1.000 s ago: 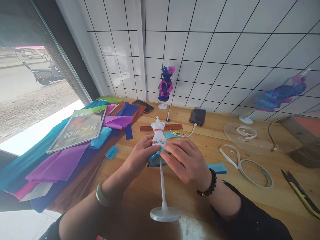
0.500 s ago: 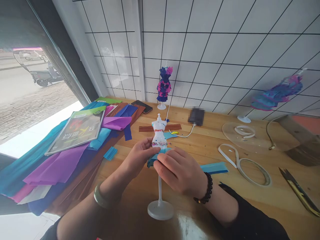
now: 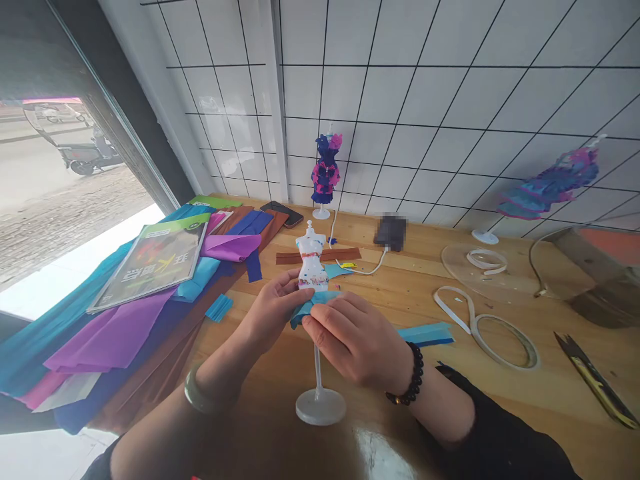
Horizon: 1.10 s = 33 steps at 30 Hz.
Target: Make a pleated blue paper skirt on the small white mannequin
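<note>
A small white mannequin [image 3: 311,259] on a round-based stand is in front of me, leaning slightly left. Bands of bits in several colours circle its bust and hips. Blue crepe paper [image 3: 320,299] wraps the lower edge of its body. My left hand [image 3: 275,300] is closed around the mannequin's left side, the thumb pressing at the top of the paper and the other fingers partly hidden behind. With fingers pinched together, my right hand [image 3: 350,340] grips the paper from the front right. The stand's white base [image 3: 321,407] shows below my hands.
Coloured crepe paper [image 3: 110,340] and a booklet [image 3: 150,257] lie at left. A dressed mannequin [image 3: 326,173] stands by the wall, another [image 3: 550,183] at right. White tape [image 3: 505,340], a blue strip [image 3: 425,335] and a yellow-black cutter [image 3: 595,380] lie on the right.
The mannequin's top has tilted a little to the left, and its base has shifted slightly away from me. Both hands keep their grip on it and the blue paper.
</note>
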### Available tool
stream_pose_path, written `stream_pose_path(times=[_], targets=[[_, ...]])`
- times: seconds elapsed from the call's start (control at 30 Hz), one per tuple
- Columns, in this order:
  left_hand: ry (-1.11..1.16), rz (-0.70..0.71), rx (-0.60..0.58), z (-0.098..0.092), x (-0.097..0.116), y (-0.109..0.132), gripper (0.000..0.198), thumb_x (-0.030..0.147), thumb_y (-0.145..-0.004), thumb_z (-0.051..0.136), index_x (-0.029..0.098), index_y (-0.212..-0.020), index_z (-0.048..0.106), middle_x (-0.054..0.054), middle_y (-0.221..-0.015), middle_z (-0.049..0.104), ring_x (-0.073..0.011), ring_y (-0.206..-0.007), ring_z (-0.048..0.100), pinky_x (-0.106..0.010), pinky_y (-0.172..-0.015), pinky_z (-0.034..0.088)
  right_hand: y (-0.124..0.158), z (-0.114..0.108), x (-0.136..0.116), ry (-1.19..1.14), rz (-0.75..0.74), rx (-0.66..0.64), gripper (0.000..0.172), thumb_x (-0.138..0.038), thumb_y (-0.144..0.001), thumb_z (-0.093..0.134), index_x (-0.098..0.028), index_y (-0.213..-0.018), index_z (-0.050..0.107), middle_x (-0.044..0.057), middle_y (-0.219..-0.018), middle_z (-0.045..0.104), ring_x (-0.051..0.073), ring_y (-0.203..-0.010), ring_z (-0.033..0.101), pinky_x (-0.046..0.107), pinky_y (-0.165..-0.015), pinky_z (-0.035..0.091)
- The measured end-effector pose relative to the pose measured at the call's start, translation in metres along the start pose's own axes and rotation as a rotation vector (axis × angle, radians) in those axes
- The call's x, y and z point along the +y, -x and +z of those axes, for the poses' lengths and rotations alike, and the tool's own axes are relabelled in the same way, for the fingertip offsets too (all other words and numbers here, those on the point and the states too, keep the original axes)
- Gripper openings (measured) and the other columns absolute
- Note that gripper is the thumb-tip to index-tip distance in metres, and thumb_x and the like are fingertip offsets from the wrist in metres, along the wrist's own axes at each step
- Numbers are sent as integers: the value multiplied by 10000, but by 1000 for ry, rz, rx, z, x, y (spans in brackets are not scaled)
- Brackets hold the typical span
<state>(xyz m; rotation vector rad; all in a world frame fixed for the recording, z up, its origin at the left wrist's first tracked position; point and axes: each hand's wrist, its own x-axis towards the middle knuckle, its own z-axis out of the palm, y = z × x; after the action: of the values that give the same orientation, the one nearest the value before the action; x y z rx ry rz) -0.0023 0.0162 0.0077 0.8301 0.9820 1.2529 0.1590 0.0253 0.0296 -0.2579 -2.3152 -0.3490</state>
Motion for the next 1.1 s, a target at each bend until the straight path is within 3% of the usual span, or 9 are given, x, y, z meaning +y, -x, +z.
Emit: stream_pose_path(times=[0.1, 0.23, 0.3, 0.4, 0.5, 0.57, 0.77, 0.97, 1.1], targets=[[12, -1, -16, -1, 0, 0, 417, 219, -730, 711, 171, -1129, 600, -56, -932, 705, -130, -737, 628, -214, -649, 468, -1, -1, -1, -9, -19, 1, 167, -78, -853, 513, -130, -755, 637, 36, -724, 667, 132, -591, 509, 303, -558, 428], [-5, 108, -10, -4, 0, -1, 447, 226, -743, 705, 210, -1176, 596, -49, -1021, 693, -156, -886, 635, -233, -760, 482, 2, -8, 6, -126, 13, -4, 144, -105, -859, 506, -134, -954, 610, 55, -835, 670, 145, -679, 557, 313, -600, 449], [-40, 174, 1, -5, 0, -2, 484, 231, -740, 710, 219, -1206, 583, -51, -1077, 677, -179, -977, 618, -251, -809, 481, 4, -13, 13, -207, 187, 60, 184, -106, -853, 510, -147, -1019, 577, 70, -909, 659, 164, -792, 583, 333, -687, 471], [-82, 242, 23, -4, 0, -1, 599, 237, -722, 725, 221, -1285, 519, -60, -1121, 662, -203, -1029, 603, -287, -838, 485, 6, -17, 24, -319, 581, 100, 152, -167, -873, 513, -184, -1018, 554, 58, -952, 640, 172, -901, 582, 321, -749, 481], [-115, 278, 56, -3, 1, 1, 681, 235, -695, 746, 218, -1321, 479, -61, -1068, 683, -201, -987, 620, -302, -818, 500, 5, -19, 30, -499, 897, -82, 171, -337, -896, 504, -203, -989, 552, 46, -973, 629, 160, -863, 585, 238, -549, 452], [-140, 296, 51, -2, 0, 2, 674, 231, -686, 752, 215, -1309, 494, -64, -1053, 689, -207, -979, 626, -310, -812, 508, 3, -19, 31, -625, 981, -218, 237, -421, -895, 487, -206, -961, 562, 35, -960, 629, 143, -807, 578, 214, -477, 397], [-152, 332, 15, 0, 2, 6, 637, 208, -680, 751, 237, -1277, 530, -56, -1153, 656, -228, -1078, 598, -319, -871, 503, 1, -17, 32, -761, 986, -364, 322, -475, -886, 477, -178, -838, 594, 7, -778, 602, 103, -655, 511, 218, -512, 374], [-148, 290, 16, 2, 6, 7, 678, 209, -698, 736, 246, -1323, 477, -41, -1189, 640, -239, -1115, 581, -326, -888, 502, 1, -18, 28, -681, 931, -358, 321, -439, -867, 518, -170, -692, 530, -30, -618, 495, 73, -526, 369, 209, -450, 300], [-146, 305, 14, 1, 4, 6, 673, 209, -713, 726, 245, -1332, 466, -41, -1173, 647, -231, -1090, 595, -330, -893, 498, -1, -19, 22, -671, 919, -350, 307, -411, -871, 515, -175, -676, 500, -35, -615, 463, 77, -544, 363, 208, -456, 306]])
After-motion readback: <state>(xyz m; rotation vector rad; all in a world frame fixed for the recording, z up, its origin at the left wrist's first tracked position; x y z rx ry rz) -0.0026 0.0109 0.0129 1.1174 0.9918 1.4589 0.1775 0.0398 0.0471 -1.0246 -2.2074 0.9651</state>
